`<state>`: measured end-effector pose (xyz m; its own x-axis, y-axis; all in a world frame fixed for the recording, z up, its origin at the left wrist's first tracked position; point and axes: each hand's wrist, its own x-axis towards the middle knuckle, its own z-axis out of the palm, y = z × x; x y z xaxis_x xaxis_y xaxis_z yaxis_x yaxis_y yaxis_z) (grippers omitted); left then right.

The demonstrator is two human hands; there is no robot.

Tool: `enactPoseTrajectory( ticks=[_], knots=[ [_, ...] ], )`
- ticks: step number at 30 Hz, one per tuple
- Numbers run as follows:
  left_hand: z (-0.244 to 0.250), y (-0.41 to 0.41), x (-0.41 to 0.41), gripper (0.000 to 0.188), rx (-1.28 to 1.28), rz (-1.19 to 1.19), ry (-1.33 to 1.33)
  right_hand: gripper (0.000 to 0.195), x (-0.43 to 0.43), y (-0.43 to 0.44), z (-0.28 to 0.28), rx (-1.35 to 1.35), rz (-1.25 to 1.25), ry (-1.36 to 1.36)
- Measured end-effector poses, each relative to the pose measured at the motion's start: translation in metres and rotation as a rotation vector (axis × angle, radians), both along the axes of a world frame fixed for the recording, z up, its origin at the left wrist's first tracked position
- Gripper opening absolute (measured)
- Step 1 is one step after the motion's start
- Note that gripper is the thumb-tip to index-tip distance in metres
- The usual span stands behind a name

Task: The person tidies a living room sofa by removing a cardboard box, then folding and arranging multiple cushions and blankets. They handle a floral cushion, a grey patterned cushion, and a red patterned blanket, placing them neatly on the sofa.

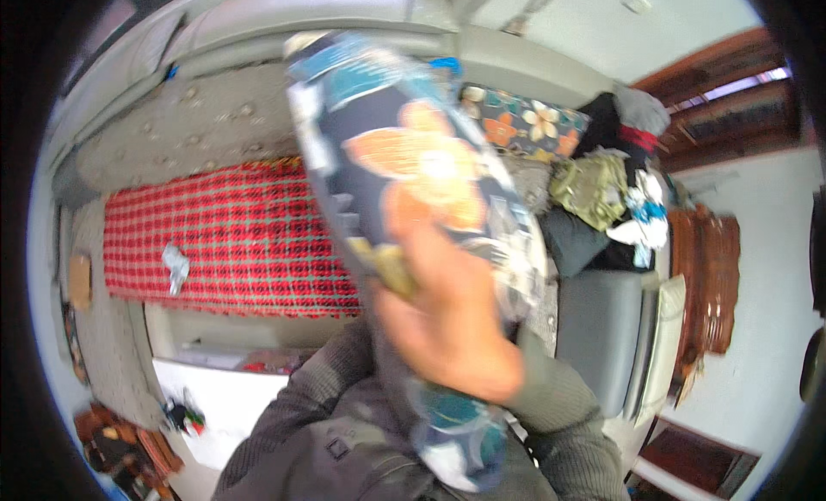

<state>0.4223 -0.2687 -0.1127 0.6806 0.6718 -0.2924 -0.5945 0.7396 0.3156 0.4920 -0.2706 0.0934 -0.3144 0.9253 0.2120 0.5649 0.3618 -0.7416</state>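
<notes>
A floral-printed cushion (419,159), dark with orange, white and teal flowers, fills the middle of the view, held up close to my chest and slightly blurred. My right hand (452,307) grips its near face, fingers pressed into the fabric. Below that hand, more of the same print hangs against my jacket. My left hand is hidden behind the cushion; only the left sleeve (329,365) shows, leading up behind it. Another item in matching floral print (523,123) lies on the sofa beyond, at the upper right.
A red checked cloth (219,243) covers a long low table, with a crumpled white item (175,268) on it. Sofas run along the far side. Heaped clothes (594,191) lie at the right, beside a grey seat (597,339). A white surface (219,404) stands at the lower left.
</notes>
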Motion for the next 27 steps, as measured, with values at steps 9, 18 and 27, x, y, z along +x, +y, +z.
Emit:
enactPoseTrajectory(
  ticks=[9, 18, 27],
  knots=[
    [-0.04, -0.052, -0.146, 0.063, -0.028, 0.267, 0.227, 0.025, -0.149, -0.015, -0.069, -0.063, 0.083, 0.061],
    [-0.12, -0.095, -0.34, 0.061, -0.089, 0.557, 0.585, 0.016, -0.214, -0.011, -0.197, -0.118, 0.304, 0.361],
    [-0.256, -0.096, -0.366, 0.104, -0.47, -0.012, 1.256, 0.026, 0.137, 0.019, -0.454, -0.425, -0.206, -0.36]
  ],
)
